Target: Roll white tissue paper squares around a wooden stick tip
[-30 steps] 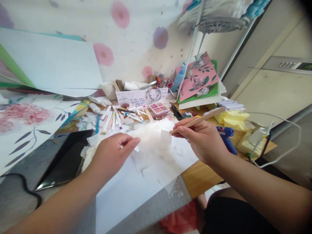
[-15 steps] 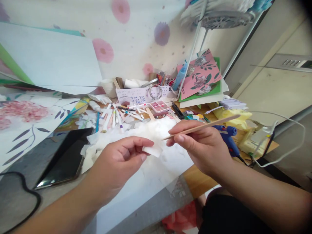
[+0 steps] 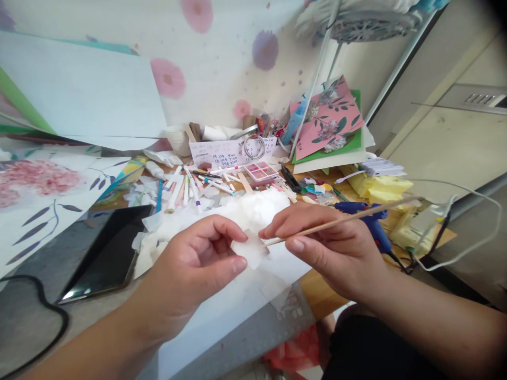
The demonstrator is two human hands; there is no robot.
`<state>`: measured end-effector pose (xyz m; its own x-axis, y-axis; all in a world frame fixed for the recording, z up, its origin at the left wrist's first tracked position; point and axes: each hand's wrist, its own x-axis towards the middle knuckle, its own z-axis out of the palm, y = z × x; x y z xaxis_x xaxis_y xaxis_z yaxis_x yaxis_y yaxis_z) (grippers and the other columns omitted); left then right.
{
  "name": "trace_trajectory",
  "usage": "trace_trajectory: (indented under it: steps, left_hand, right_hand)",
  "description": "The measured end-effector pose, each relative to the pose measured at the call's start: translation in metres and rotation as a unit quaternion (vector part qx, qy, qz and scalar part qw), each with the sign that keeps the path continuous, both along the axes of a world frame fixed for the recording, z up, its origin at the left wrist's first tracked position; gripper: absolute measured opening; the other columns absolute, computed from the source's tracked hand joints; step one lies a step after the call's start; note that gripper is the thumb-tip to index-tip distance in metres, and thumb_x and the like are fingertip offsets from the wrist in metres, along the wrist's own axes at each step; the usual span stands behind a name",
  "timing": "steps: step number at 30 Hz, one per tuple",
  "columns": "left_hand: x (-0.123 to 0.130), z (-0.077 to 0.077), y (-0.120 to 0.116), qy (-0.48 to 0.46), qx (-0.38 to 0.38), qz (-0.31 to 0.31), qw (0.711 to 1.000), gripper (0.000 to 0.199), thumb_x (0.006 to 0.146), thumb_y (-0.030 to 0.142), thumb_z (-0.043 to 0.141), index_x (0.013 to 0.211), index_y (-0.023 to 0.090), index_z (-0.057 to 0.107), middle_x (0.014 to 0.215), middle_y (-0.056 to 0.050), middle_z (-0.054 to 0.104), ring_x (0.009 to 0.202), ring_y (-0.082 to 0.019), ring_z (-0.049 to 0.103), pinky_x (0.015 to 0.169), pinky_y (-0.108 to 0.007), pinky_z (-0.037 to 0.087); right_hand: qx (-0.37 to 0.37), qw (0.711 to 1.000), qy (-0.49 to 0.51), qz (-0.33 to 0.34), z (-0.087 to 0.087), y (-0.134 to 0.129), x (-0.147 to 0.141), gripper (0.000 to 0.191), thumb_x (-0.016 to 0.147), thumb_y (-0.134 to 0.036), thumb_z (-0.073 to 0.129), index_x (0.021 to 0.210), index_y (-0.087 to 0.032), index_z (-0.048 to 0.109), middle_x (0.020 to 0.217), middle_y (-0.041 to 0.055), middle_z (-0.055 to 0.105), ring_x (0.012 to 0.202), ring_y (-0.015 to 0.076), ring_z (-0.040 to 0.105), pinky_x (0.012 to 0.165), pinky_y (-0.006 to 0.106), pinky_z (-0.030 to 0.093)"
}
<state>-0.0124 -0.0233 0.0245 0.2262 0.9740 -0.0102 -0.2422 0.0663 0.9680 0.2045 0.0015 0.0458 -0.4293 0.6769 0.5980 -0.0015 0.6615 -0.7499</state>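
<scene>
Between thumb and fingers, my left hand [image 3: 198, 264] holds a small white piece of thin paper or tissue [image 3: 249, 252]. A thin wooden stick [image 3: 336, 224] is pinched in my right hand [image 3: 336, 248], its long end slanting up to the right. The stick's lower tip touches or lies very near the right edge of the white piece. Behind both hands lies a fluffy white pile [image 3: 265, 207] on white paper [image 3: 214, 316].
A black tablet [image 3: 106, 253] lies at the left. Behind are scattered markers [image 3: 186, 192] and a pink palette [image 3: 260, 171]. A blue glue gun [image 3: 372, 221] and a white cable [image 3: 495, 221] are at the right.
The white piece now shows flatter and wider between my hands. My left thumb has moved slightly right and down, and the stick's tip has dropped lower towards the piece.
</scene>
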Motion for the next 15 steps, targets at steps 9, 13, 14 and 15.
trace_trajectory:
  steps: [9,13,14,15]
  left_hand:
    - [0.0038,0.0044,-0.0009,-0.076,-0.056,-0.009,0.996,0.018,0.068,0.014,0.082,0.08,0.022,0.07,0.069,0.004,0.068,0.067,-0.009,0.058,0.062,-0.016,0.048]
    - [0.0043,0.0064,-0.002,-0.089,-0.051,-0.026,0.994,0.02,0.068,0.012,0.082,0.08,0.022,0.07,0.071,0.004,0.068,0.069,-0.01,0.058,0.063,-0.016,0.048]
    - [0.0042,0.0062,-0.0027,-0.088,-0.051,-0.031,0.994,0.02,0.068,0.012,0.082,0.08,0.022,0.069,0.073,0.004,0.068,0.071,-0.01,0.058,0.064,-0.017,0.048]
    - [0.004,0.0058,-0.0034,-0.084,-0.051,-0.038,0.994,0.021,0.068,0.013,0.082,0.081,0.022,0.069,0.074,0.003,0.068,0.071,-0.01,0.057,0.064,-0.018,0.047]
  right_hand:
    - [0.135,0.988,-0.064,0.028,0.0076,-0.0051,0.001,0.01,0.091,-0.012,0.064,0.097,-0.014,0.072,0.098,0.0122,0.076,0.095,0.017,0.073,0.083,0.027,0.062]
    - [0.18,0.978,-0.106,0.014,0.0096,-0.0075,0.0028,0.011,0.092,-0.011,0.063,0.098,-0.011,0.071,0.1,0.0137,0.077,0.098,0.0157,0.073,0.088,0.022,0.06]
    - [0.189,0.975,-0.115,0.008,0.0101,-0.0083,0.0032,0.011,0.092,-0.01,0.063,0.099,-0.01,0.071,0.101,0.0141,0.077,0.099,0.0153,0.073,0.09,0.021,0.059]
    - [0.197,0.973,-0.123,0.005,0.0104,-0.0091,0.0035,0.01,0.092,-0.011,0.063,0.099,-0.01,0.071,0.102,0.0143,0.076,0.1,0.015,0.073,0.09,0.02,0.058]
